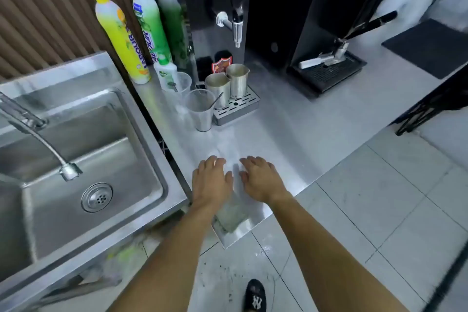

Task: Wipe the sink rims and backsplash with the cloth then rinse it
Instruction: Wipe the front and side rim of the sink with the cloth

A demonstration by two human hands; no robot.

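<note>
A steel sink (141, 119) fills the left side, with a bent tap (68, 171) over the basin and a raised steel backsplash (50, 73) behind it. Beside it on the steel counter (291, 134) lies a pale grey-green cloth (231, 215), folded, near the counter's front corner between my wrists. My left hand (211, 182) lies flat on the counter with straight fingers, just above the cloth. My right hand (260, 180) lies flat next to it, fingers spread. Neither hand grips the cloth.
Three dish soap bottles (121, 38) and a small white bottle (166, 72) stand at the counter's back left. Clear cups (200, 111) and two steel jugs (228, 83) sit by a drip tray. A black dispenser (235, 18) and coffee machine (326, 33) stand behind. Tiled floor lies below.
</note>
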